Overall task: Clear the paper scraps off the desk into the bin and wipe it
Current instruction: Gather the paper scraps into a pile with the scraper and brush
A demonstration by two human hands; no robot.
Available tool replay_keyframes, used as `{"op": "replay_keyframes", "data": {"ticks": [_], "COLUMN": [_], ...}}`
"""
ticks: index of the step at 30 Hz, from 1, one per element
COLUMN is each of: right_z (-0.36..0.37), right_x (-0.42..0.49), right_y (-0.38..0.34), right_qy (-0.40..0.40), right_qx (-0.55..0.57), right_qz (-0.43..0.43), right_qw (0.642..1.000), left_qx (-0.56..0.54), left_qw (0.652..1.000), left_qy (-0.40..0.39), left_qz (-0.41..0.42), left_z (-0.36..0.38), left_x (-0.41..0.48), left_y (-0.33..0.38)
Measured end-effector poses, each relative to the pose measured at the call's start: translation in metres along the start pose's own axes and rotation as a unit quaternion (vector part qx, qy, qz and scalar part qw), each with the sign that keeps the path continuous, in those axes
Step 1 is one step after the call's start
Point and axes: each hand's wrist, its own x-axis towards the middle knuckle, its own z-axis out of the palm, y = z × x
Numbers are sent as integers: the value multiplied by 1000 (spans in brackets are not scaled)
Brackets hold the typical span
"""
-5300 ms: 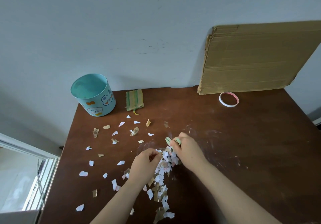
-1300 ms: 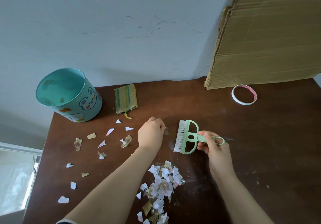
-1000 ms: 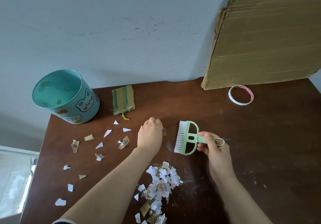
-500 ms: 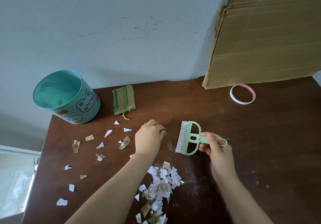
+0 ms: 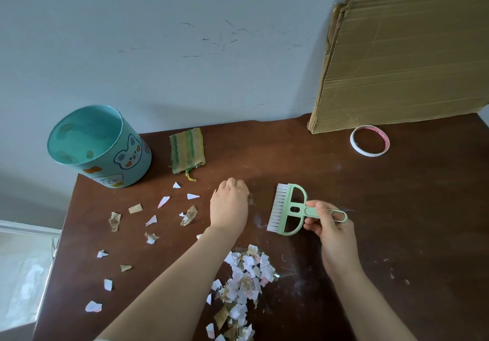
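Head view: the brush point(image 5: 287, 209) is gripped by its handle in the right hand point(image 5: 328, 225), well right of the bin point(image 5: 127, 161), with its bristles turned toward the bin, probably for sweeping. The left hand point(image 5: 229, 205) is curled between bin and brush; whether anything is pinched cannot be told. Near the bin, scraps point(image 5: 152, 220) are strewn on the desk point(image 5: 397, 208); a pile point(image 5: 244, 280) is gathered farther from it. No scraps are seen inside the bin.

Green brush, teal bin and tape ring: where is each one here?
Green brush point(image 5: 277, 208), head view, on its white bristles.
Teal bin point(image 5: 129, 154), head view, on its outer wall, at the bear picture.
Tape ring point(image 5: 370, 154), head view, on its near white rim.
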Motion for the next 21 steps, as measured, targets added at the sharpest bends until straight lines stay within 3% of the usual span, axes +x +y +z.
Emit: {"op": "replay_keyframes", "data": {"ticks": [6,13,17,21], "right_z": [1,3,4,3], "right_x": [0,2,1,2], "right_y": [0,-1,0,1], "right_qy": [0,4,8,11], "right_qx": [2,3,0,-1], "right_qz": [1,3,3,6], "right_qw": [1000,1000,1000,1000], "left_qx": [16,-167,-148,-144], "left_qw": [999,984,988,988], "left_qy": [-20,61,30,49], "left_qz": [33,-20,-19,-15], "left_z": [0,-11,-12,-9], "left_x": [-3,-15,-12,-10], "left_y": [-3,-7,-7,-4]}}
